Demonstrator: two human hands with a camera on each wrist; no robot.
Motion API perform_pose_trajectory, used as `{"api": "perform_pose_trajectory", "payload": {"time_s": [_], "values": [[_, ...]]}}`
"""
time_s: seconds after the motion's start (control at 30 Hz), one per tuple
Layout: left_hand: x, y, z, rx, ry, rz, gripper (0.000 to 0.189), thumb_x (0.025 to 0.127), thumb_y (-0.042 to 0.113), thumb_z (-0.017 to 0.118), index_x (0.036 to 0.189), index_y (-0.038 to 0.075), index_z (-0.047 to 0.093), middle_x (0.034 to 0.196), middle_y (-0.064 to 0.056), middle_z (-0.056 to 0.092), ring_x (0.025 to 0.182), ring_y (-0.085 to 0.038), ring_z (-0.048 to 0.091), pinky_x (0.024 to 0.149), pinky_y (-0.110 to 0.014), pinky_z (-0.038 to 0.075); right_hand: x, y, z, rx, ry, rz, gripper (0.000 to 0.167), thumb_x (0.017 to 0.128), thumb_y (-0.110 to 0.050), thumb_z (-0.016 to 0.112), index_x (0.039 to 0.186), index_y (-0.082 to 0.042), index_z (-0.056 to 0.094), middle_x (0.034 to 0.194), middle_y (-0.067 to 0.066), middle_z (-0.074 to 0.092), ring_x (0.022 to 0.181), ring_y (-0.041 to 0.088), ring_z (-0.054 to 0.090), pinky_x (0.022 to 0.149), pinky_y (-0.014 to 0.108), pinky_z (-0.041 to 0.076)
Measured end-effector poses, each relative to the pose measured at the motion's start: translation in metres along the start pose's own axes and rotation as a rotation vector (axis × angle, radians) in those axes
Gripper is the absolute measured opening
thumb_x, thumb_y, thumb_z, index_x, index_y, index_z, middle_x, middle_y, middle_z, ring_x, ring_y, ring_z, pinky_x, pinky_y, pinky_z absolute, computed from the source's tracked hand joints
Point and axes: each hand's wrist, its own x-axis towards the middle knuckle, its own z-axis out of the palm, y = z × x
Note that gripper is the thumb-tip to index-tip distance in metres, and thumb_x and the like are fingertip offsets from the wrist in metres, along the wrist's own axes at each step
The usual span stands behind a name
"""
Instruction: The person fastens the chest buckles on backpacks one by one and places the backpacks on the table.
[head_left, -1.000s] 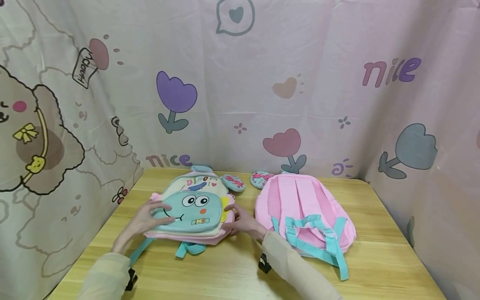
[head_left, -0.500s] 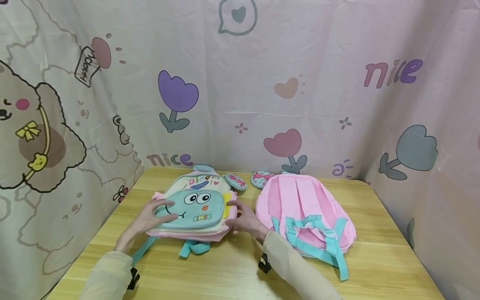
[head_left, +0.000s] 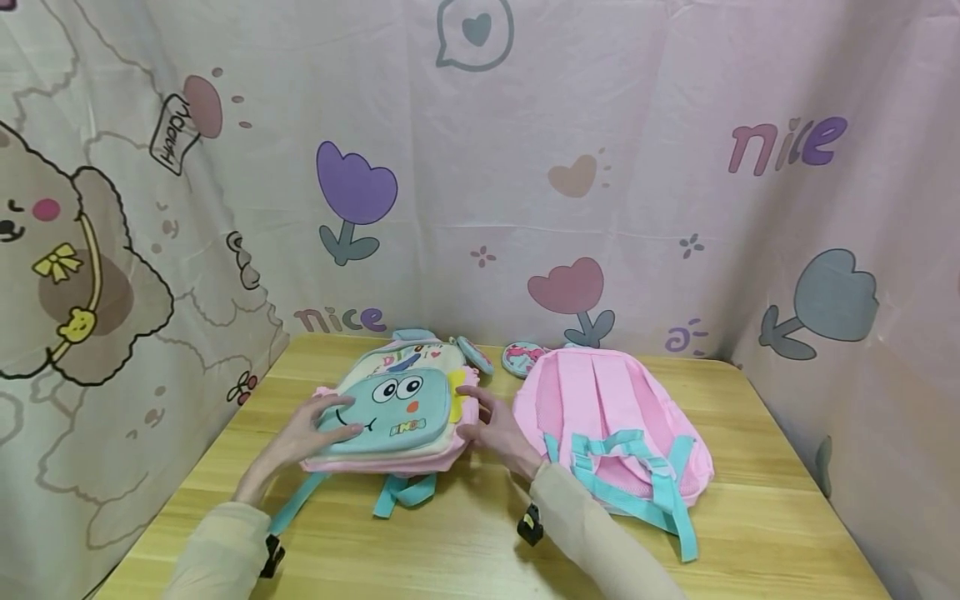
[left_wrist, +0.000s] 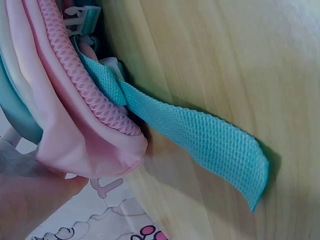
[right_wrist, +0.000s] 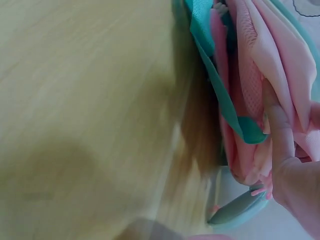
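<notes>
A small child's backpack (head_left: 390, 408) with a teal cartoon-face pocket, cream upper panel and pink sides is at the left of the table, face up. My left hand (head_left: 311, 429) grips its left side, fingers over the face pocket. At the opposite side my right hand (head_left: 502, 429) pinches the pink side fabric (right_wrist: 280, 55) beside a yellow trim. Teal webbing straps (left_wrist: 200, 132) trail from beneath the bag onto the wood. A round teal pouch (head_left: 476, 356) hangs by its upper right corner.
To the right, a second pink backpack (head_left: 600, 392) lies with its back panel and teal straps (head_left: 660, 492) upward. Another round pouch (head_left: 522, 359) is at its top left. A printed curtain (head_left: 480, 167) borders the wooden table (head_left: 465, 550).
The held backpack has shifted right and tilted, with its right side raised. Its hanging pouch has turned more edge-on. Both hands keep their hold; the second backpack stays put.
</notes>
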Motion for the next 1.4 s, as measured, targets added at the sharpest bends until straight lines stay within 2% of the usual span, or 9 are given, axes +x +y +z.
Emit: {"api": "perform_pose_trajectory", "payload": {"time_s": [0.13, 0.37, 0.47, 0.6, 0.77, 0.9, 1.0, 1.2, 1.4], "values": [[0.001, 0.004, 0.001, 0.012, 0.003, 0.002, 0.059, 0.089, 0.035, 0.076, 0.135, 0.002, 0.060, 0.152, -0.033, 0.041, 0.141, -0.055, 0.032, 0.110, -0.077, 0.025, 0.000, -0.004, -0.001, 0.018, 0.001, -0.038, 0.065, 0.085, 0.002, 0.069, 0.145, -0.016, 0.053, 0.158, 0.017, 0.041, 0.139, 0.034, 0.049, 0.102, 0.037, 0.055], [0.003, 0.011, 0.002, 0.019, -0.011, -0.008, 0.061, 0.090, 0.038, 0.075, 0.139, 0.007, 0.058, 0.152, -0.031, 0.039, 0.138, -0.052, 0.037, 0.109, -0.075, 0.030, -0.001, -0.013, -0.002, 0.064, -0.018, -0.005, 0.066, 0.085, 0.001, 0.069, 0.145, -0.021, 0.054, 0.157, 0.014, 0.044, 0.122, 0.025, 0.059, 0.078, 0.026, 0.059], [0.003, 0.013, 0.003, 0.017, -0.016, -0.014, 0.061, 0.090, 0.039, 0.074, 0.140, 0.009, 0.057, 0.153, -0.030, 0.039, 0.139, -0.053, 0.037, 0.109, -0.076, 0.029, -0.002, -0.017, -0.004, 0.081, -0.022, 0.026, 0.066, 0.086, 0.001, 0.069, 0.144, -0.026, 0.055, 0.157, 0.009, 0.044, 0.120, 0.022, 0.059, 0.077, 0.028, 0.060], [0.004, 0.015, 0.004, 0.012, -0.017, 0.000, 0.060, 0.090, 0.037, 0.075, 0.140, 0.009, 0.057, 0.153, -0.030, 0.039, 0.139, -0.054, 0.037, 0.109, -0.077, 0.028, -0.001, -0.021, -0.006, 0.076, -0.032, 0.024, 0.065, 0.088, 0.002, 0.068, 0.145, -0.027, 0.054, 0.160, 0.007, 0.041, 0.125, 0.024, 0.057, 0.080, 0.031, 0.062], [0.006, 0.020, 0.006, 0.008, -0.030, -0.002, 0.064, 0.090, 0.039, 0.074, 0.144, 0.011, 0.053, 0.154, -0.028, 0.039, 0.140, -0.054, 0.035, 0.109, -0.078, 0.027, 0.000, -0.026, -0.009, 0.062, -0.057, -0.031, 0.065, 0.090, 0.006, 0.064, 0.147, -0.021, 0.051, 0.161, 0.009, 0.038, 0.124, 0.026, 0.057, 0.078, 0.033, 0.063], [0.008, 0.027, 0.008, -0.012, -0.044, -0.023, 0.076, 0.090, 0.042, 0.073, 0.153, 0.014, 0.041, 0.159, -0.027, 0.033, 0.145, -0.055, 0.028, 0.109, -0.079, 0.025, -0.001, -0.033, -0.011, 0.085, -0.075, -0.068, 0.066, 0.089, 0.008, 0.063, 0.148, -0.018, 0.050, 0.159, 0.014, 0.040, 0.113, 0.021, 0.062, 0.076, 0.033, 0.063], [0.010, 0.033, 0.012, -0.051, -0.046, -0.023, 0.081, 0.090, 0.042, 0.073, 0.157, 0.017, 0.034, 0.162, -0.025, 0.030, 0.146, -0.053, 0.028, 0.111, -0.077, 0.025, -0.001, -0.038, -0.012, 0.092, -0.085, -0.105, 0.066, 0.088, 0.008, 0.062, 0.149, -0.015, 0.049, 0.156, 0.018, 0.043, 0.106, 0.017, 0.062, 0.074, 0.031, 0.063], [0.017, 0.048, 0.018, -0.163, -0.042, 0.038, 0.081, 0.092, 0.035, 0.073, 0.159, 0.019, 0.030, 0.161, -0.021, 0.036, 0.145, -0.050, 0.033, 0.112, -0.075, 0.026, 0.001, -0.049, -0.018, 0.039, -0.089, -0.201, 0.062, 0.088, 0.006, 0.062, 0.147, -0.011, 0.051, 0.155, 0.014, 0.046, 0.116, 0.018, 0.059, 0.079, 0.029, 0.062], [0.022, 0.062, 0.022, -0.218, -0.036, 0.081, 0.075, 0.096, 0.030, 0.068, 0.159, 0.020, 0.029, 0.159, -0.022, 0.040, 0.145, -0.049, 0.036, 0.114, -0.072, 0.027, 0.003, -0.068, -0.023, -0.023, -0.097, -0.258, 0.056, 0.088, 0.005, 0.062, 0.143, -0.007, 0.055, 0.154, 0.014, 0.047, 0.126, 0.026, 0.057, 0.084, 0.030, 0.061]]}}
